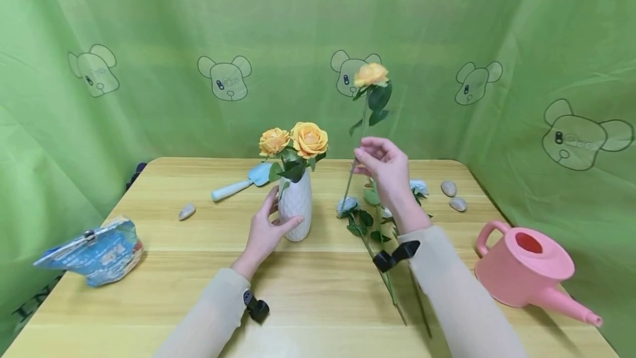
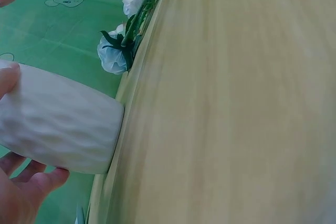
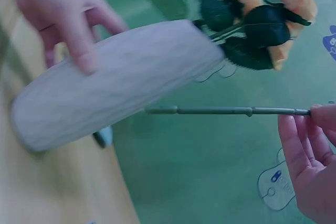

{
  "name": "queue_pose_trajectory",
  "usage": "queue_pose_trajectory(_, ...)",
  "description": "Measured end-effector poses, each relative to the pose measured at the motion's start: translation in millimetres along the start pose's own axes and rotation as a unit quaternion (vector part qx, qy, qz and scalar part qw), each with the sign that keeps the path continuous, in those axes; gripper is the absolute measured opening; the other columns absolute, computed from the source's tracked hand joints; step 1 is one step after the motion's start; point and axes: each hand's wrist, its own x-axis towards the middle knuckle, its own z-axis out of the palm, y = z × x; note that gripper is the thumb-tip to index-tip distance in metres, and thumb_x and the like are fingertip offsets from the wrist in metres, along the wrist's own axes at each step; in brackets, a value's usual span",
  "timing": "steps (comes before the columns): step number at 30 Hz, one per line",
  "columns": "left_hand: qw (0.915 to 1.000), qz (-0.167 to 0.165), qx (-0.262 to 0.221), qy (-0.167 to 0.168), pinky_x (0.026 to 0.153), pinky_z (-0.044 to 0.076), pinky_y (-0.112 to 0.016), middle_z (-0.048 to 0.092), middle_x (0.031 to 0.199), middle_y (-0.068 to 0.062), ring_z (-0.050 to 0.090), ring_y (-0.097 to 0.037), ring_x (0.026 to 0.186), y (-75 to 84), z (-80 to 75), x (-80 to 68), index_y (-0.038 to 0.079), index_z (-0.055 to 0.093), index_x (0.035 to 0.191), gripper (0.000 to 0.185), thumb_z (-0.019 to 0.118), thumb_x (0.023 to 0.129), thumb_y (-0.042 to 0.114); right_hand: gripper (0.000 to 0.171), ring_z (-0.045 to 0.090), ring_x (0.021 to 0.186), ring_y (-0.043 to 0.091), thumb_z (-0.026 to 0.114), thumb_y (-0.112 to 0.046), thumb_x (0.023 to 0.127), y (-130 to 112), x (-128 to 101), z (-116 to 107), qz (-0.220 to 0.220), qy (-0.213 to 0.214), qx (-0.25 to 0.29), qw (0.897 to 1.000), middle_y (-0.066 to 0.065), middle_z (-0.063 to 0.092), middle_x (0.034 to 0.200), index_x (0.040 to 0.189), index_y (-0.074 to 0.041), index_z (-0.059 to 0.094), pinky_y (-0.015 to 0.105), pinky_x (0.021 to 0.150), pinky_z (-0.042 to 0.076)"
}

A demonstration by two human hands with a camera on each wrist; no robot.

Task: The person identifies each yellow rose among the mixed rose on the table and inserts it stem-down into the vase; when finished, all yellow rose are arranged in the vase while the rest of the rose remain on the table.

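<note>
A white textured vase (image 1: 296, 209) stands upright on the wooden table, with two yellow-orange roses (image 1: 309, 140) in its mouth. My left hand (image 1: 268, 226) holds the vase from the left, thumb across its front and fingers round the far side; the left wrist view also shows the vase (image 2: 58, 116) between thumb and fingers. Right of the vase, my right hand (image 1: 385, 167) pinches the stem of another yellow rose (image 1: 371, 75), bloom up and raised above the table. Its bare stem (image 3: 226, 110) shows beside the vase in the right wrist view, apart from it.
Pale blue roses (image 1: 349, 205) lie under my right forearm. A pink watering can (image 1: 521, 269) stands at the right, below two stones (image 1: 449, 188). Behind the vase lies a light-blue trowel (image 1: 233, 189); a stone (image 1: 186, 211) and a clipped blue bag (image 1: 111, 256) are at the left.
</note>
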Motion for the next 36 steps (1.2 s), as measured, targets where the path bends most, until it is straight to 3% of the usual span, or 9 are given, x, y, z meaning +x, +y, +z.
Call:
queue_pose_trajectory(7,0.9999,-0.010,0.004,0.006,0.089,0.049,-0.041,0.049,0.132,-0.015,0.050,-0.029,0.113,-28.5,2.5,10.5,0.018,0.031,0.145,0.087,0.080,0.073,0.026,0.028,0.063,0.071,0.020,0.069,0.003,0.079,-30.7,31.1,20.0,-0.045,0.036,0.068,0.996,0.012,0.062,0.092,0.105,0.000,0.060,0.030,0.065,0.057)
queue_pose_trajectory(14,0.9991,0.014,0.040,0.010,0.085,0.052,-0.038,0.051,0.130,-0.015,0.054,-0.028,0.109,-30.9,2.2,14.2,0.018,0.032,0.145,0.088,0.081,0.073,0.028,0.028,0.062,0.074,0.023,0.067,0.006,0.080,-53.8,53.8,34.6,-0.129,0.078,0.103,0.983,0.013,0.059,0.092,0.106,0.002,0.056,0.034,0.067,0.057)
queue_pose_trajectory(19,0.9987,0.023,0.045,0.011,0.084,0.052,-0.038,0.051,0.129,-0.016,0.055,-0.029,0.108,-31.5,2.2,14.4,0.015,0.032,0.145,0.087,0.080,0.073,0.023,0.029,0.062,0.074,0.024,0.065,0.009,0.081,-58.3,62.2,48.4,-0.160,0.089,0.120,0.976,0.012,0.057,0.090,0.107,0.004,0.052,0.036,0.068,0.057)
queue_pose_trajectory(22,0.9990,0.023,0.039,0.007,0.085,0.051,-0.041,0.050,0.130,-0.018,0.055,-0.031,0.109,-26.9,1.8,12.0,0.013,0.032,0.145,0.086,0.080,0.074,0.022,0.028,0.062,0.072,0.023,0.065,0.009,0.081,-55.0,63.3,58.1,-0.159,0.077,0.120,0.977,0.011,0.057,0.088,0.105,0.003,0.052,0.036,0.066,0.057)
queue_pose_trajectory(31,0.9993,0.014,0.033,0.009,0.087,0.051,-0.040,0.051,0.130,-0.017,0.054,-0.029,0.110,-33.3,3.0,14.1,0.015,0.032,0.145,0.088,0.081,0.072,0.025,0.025,0.063,0.069,0.023,0.064,0.010,0.082,-47.3,63.5,74.9,-0.125,0.028,0.125,0.984,0.011,0.057,0.086,0.103,0.002,0.054,0.036,0.062,0.057)
queue_pose_trajectory(36,0.9997,0.009,0.020,0.010,0.088,0.050,-0.040,0.049,0.131,-0.018,0.053,-0.030,0.112,-32.8,2.0,13.8,0.013,0.031,0.145,0.089,0.081,0.072,0.022,0.025,0.062,0.071,0.023,0.064,0.010,0.082,-42.8,59.7,78.9,-0.084,-0.005,0.099,0.992,0.011,0.058,0.086,0.102,-0.002,0.055,0.035,0.062,0.057)
